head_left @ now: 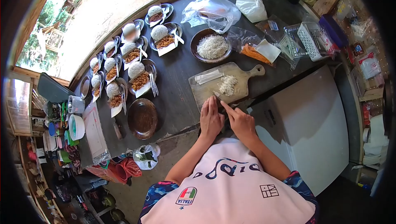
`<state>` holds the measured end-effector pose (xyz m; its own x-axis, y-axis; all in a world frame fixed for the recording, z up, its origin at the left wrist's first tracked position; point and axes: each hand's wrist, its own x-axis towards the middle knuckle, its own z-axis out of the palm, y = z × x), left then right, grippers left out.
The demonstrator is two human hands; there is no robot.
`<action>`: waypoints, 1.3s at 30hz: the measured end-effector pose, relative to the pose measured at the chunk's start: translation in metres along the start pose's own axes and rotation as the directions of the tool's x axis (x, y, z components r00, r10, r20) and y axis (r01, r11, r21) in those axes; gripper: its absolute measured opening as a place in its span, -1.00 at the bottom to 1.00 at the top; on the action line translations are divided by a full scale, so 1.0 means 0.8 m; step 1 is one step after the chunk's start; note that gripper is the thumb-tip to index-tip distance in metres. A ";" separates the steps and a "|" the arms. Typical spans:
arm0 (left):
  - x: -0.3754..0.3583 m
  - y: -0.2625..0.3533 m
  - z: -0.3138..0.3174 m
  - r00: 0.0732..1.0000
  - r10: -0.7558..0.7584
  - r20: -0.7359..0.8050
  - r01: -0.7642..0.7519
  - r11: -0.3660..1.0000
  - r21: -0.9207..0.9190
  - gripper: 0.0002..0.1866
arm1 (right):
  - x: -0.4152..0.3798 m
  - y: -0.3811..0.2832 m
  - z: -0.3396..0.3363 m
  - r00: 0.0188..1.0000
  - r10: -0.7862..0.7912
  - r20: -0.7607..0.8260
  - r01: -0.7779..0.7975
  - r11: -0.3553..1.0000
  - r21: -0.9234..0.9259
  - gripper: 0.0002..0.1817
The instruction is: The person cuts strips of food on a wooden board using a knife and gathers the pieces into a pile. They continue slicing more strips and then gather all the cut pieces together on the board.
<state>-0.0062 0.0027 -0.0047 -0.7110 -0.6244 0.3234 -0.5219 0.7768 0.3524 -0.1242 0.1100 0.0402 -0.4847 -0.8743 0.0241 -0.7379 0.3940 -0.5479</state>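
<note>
A wooden cutting board (202, 96) with a handle lies on the dark table. On it are white flat strips (208, 76) and a small heap of pale shreds (227, 85). At the board's near edge, my left hand (211, 117) has its fingers pressed together; what they hold, if anything, is too small to name. Beside it my right hand (239, 121) is closed on a knife, its index finger stretched along it; the blade is mostly hidden. Behind the board stands a brown bowl (198, 53) heaped with white shreds (212, 46).
Several plates of rice and brown food (138, 77) stand at the left. An empty brown plate (142, 119) is nearer me. Plastic bags (211, 9), a bag of orange food (253, 53) and a white basket (310, 42) lie behind and right. A white appliance (305, 129) adjoins the table.
</note>
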 end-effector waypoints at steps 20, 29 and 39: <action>-0.007 0.003 0.001 1.000 0.002 -0.014 -0.002 1.000 0.001 -0.22 | 0.009 -0.003 0.005 1.000 -0.016 -0.006 0.016 1.000 -0.003 -0.43; -0.008 -0.003 0.002 1.000 0.008 0.008 -0.007 1.000 -0.018 -0.19 | 0.001 -0.001 0.007 1.000 -0.012 -0.026 0.012 1.000 0.022 -0.42; -0.008 -0.011 0.007 1.000 0.015 0.005 -0.015 0.999 -0.045 -0.20 | 0.001 -0.009 0.001 1.000 0.025 0.008 -0.025 1.000 0.011 -0.47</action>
<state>0.0002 0.0001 -0.0144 -0.7215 -0.6119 0.3241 -0.4895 0.7818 0.3862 -0.1193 0.1061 0.0434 -0.4994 -0.8663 0.0038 -0.7203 0.4128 -0.5576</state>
